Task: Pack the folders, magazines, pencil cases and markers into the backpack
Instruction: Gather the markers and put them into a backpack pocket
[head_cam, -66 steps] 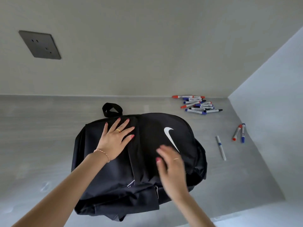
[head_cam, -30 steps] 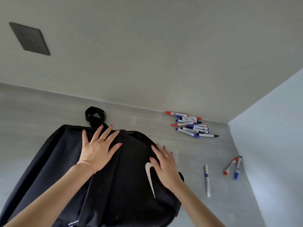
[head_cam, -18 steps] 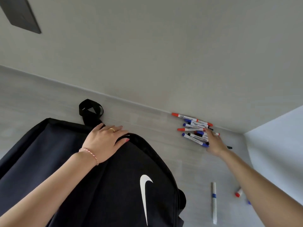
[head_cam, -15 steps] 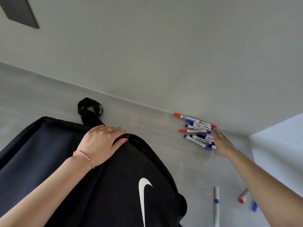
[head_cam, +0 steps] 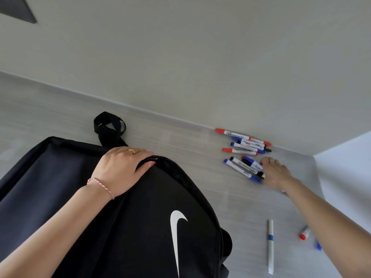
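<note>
The black backpack [head_cam: 124, 227] lay flat on the grey surface [head_cam: 180, 141], filling the lower left of the view, its white swoosh logo [head_cam: 176, 233] facing up and its carry loop [head_cam: 109, 125] resting on the surface just beyond the bag's top edge. The left hand [head_cam: 122, 169] sat on that top edge, fingers curled over the rim and gripping the fabric, a ring on one finger and a braided bracelet [head_cam: 101, 186] at the wrist. Off to the right of those fingers, well apart from the bag, a cluster of markers [head_cam: 244, 152] lay against the foot of the wall [head_cam: 180, 57]. The right hand [head_cam: 276, 173] reached into the nearer end of that cluster, its fingers bent down onto several blue- and black-capped markers there; whether they were closed around any could not be told. Nearer than that hand, a single white marker with a blue band [head_cam: 270, 246] lay alone, and beside the right forearm a red-capped marker [head_cam: 304, 234] and a blue one [head_cam: 318, 246] showed partly hidden.
</note>
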